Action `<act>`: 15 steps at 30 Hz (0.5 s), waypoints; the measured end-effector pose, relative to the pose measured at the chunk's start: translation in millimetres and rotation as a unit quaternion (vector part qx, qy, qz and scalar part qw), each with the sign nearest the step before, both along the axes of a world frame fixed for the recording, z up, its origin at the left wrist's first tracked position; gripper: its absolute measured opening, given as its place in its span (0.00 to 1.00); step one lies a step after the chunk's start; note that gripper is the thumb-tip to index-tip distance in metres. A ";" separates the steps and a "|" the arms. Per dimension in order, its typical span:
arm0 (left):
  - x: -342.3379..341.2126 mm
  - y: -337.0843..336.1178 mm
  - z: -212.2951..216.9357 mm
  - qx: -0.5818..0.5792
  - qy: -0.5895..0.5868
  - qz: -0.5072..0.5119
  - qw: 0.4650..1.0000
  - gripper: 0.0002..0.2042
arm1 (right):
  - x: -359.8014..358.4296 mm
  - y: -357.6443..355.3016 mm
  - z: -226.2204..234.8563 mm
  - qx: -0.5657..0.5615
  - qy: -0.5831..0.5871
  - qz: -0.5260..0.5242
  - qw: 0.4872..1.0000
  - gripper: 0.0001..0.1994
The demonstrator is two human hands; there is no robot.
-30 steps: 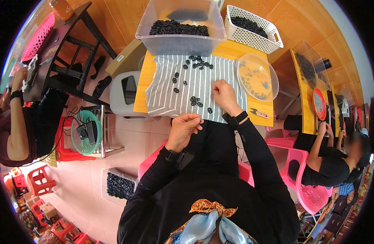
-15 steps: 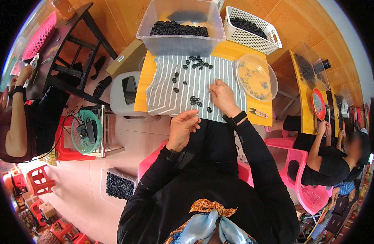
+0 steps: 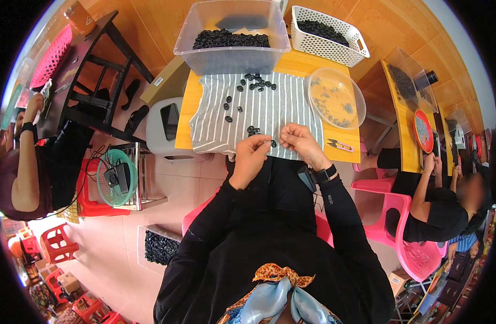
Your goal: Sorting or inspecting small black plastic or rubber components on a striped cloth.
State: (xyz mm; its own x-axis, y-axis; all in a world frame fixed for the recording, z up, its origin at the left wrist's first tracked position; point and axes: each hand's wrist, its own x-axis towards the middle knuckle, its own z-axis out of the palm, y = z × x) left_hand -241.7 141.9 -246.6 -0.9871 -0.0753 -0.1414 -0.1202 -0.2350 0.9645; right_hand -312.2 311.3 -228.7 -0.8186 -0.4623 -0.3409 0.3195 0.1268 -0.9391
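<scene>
My left hand point(image 3: 251, 157) and my right hand point(image 3: 303, 144) face each other over the near edge of a grey-and-white striped cloth point(image 3: 283, 102) on the table. Thumb and fingertips are pinched together on both; what sits in them is too small to make out. Between the fingertips one black oval piece point(image 3: 273, 143) shows, seemingly lying on the cloth. A few more black pieces point(image 3: 252, 130) lie just beyond my left fingers, partly hidden. Others are scattered farther back, with a cluster point(image 3: 259, 83) near the far edge.
Behind the cloth stand a clear bin point(image 3: 232, 56) and a white basket point(image 3: 329, 46), both holding black pieces. A round clear tray point(image 3: 337, 97) with small bits sits at right, near pink-handled snips point(image 3: 341, 145). A grey-white bin point(image 3: 164, 127) stands left; co-workers sit on both sides.
My right hand has drawn nearer and turned toward my left, its fingertips now pinched. My left hand has shifted up and right onto the cloth's near edge. The view has shifted slightly.
</scene>
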 end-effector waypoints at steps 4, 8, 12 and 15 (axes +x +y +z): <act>-16.8 11.0 -9.3 -0.077 0.056 -0.017 0.995 0.08 | 6.5 5.1 5.3 -0.033 -0.017 0.017 0.999 0.06; -19.9 19.1 1.2 -0.124 0.082 -0.009 0.989 0.07 | 7.3 12.9 3.3 -0.046 -0.004 0.032 0.998 0.06; -21.3 20.7 8.6 -0.116 0.068 -0.043 0.990 0.06 | 8.4 16.1 -2.7 -0.079 -0.031 0.032 0.996 0.07; -22.7 22.0 8.7 -0.161 0.104 -0.039 0.981 0.05 | 9.6 16.0 -4.6 -0.095 -0.040 0.019 0.995 0.06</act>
State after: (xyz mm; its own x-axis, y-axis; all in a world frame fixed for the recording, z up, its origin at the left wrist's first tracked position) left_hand -264.4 163.9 -237.9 -0.9966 -0.0067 0.0816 0.0807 0.0881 0.9928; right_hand -302.6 327.3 -233.3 -0.7730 -0.5544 -0.3083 0.3926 -0.0364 -0.9190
